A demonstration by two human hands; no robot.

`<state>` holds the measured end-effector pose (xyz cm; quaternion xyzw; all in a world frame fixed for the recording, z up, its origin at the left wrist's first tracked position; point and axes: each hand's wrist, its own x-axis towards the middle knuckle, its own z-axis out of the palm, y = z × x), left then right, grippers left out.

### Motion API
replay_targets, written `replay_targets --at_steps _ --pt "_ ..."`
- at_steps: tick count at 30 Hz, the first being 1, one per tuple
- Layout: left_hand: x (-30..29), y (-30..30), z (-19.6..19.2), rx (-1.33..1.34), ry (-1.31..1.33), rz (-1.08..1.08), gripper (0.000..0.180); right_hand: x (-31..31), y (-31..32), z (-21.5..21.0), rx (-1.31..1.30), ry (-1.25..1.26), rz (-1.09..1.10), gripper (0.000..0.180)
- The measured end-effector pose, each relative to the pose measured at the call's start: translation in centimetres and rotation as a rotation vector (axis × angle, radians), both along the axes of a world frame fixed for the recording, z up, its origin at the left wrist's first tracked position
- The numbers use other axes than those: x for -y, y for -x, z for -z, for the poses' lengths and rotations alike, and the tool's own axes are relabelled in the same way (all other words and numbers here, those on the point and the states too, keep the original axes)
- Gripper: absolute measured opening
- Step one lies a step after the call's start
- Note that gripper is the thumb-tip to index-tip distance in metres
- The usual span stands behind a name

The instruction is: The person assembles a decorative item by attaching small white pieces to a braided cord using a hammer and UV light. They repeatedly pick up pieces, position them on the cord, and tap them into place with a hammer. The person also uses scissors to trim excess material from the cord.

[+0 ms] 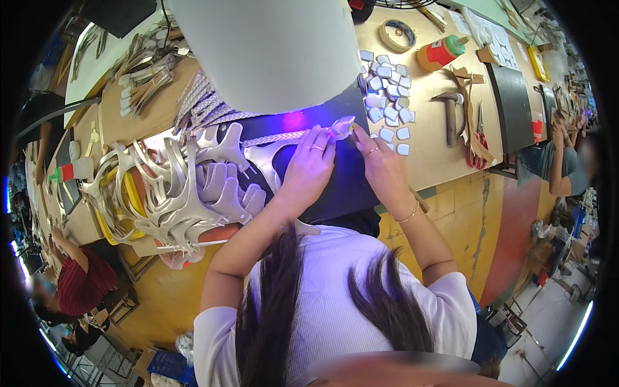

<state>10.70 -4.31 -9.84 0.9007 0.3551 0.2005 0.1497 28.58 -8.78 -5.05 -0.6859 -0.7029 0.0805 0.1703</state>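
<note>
My left hand (pixel 309 162) presses down on a silver braided strap (pixel 274 137) that lies across a dark work mat (pixel 348 187). My right hand (pixel 380 164) pinches a small silver shiny piece (pixel 343 124) at the strap's end, right beside the left fingertips. Both hands work under a large white lamp shade (pixel 264 51), and purple light falls on the mat just above them. A silver cut-out upper piece (pixel 264 158) lies partly under my left hand.
A pile of silver strappy shoe uppers (pixel 180 193) fills the bench at left. Several small silver patches (pixel 389 97) lie right of the lamp. Further right are a hammer (pixel 449 109), red-handled scissors (pixel 478 145), a tape roll (pixel 397 33) and an orange glue bottle (pixel 440 51). Other people sit at both sides.
</note>
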Motion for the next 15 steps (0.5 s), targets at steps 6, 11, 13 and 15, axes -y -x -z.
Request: replay_targets --at_steps 6,11,13,15 --pt "-1.3 0.5 -0.4 0.038 0.070 -0.018 0.032 0.1 -0.1 0.2 -0.043 0.042 0.008 0.039" --pt "-0.8 0.1 -0.5 -0.122 -0.119 0.059 0.034 0.3 -0.2 -1.0 -0.138 -0.116 -0.007 0.039" --pt "-0.4 0.0 -0.4 -0.135 -0.140 0.052 0.035 0.9 0.1 -1.3 -0.251 -0.281 0.020 0.040" --pt "-0.4 0.0 -0.4 -0.119 -0.142 0.042 0.036 0.8 0.5 -1.1 -0.118 -0.176 -0.005 0.041"
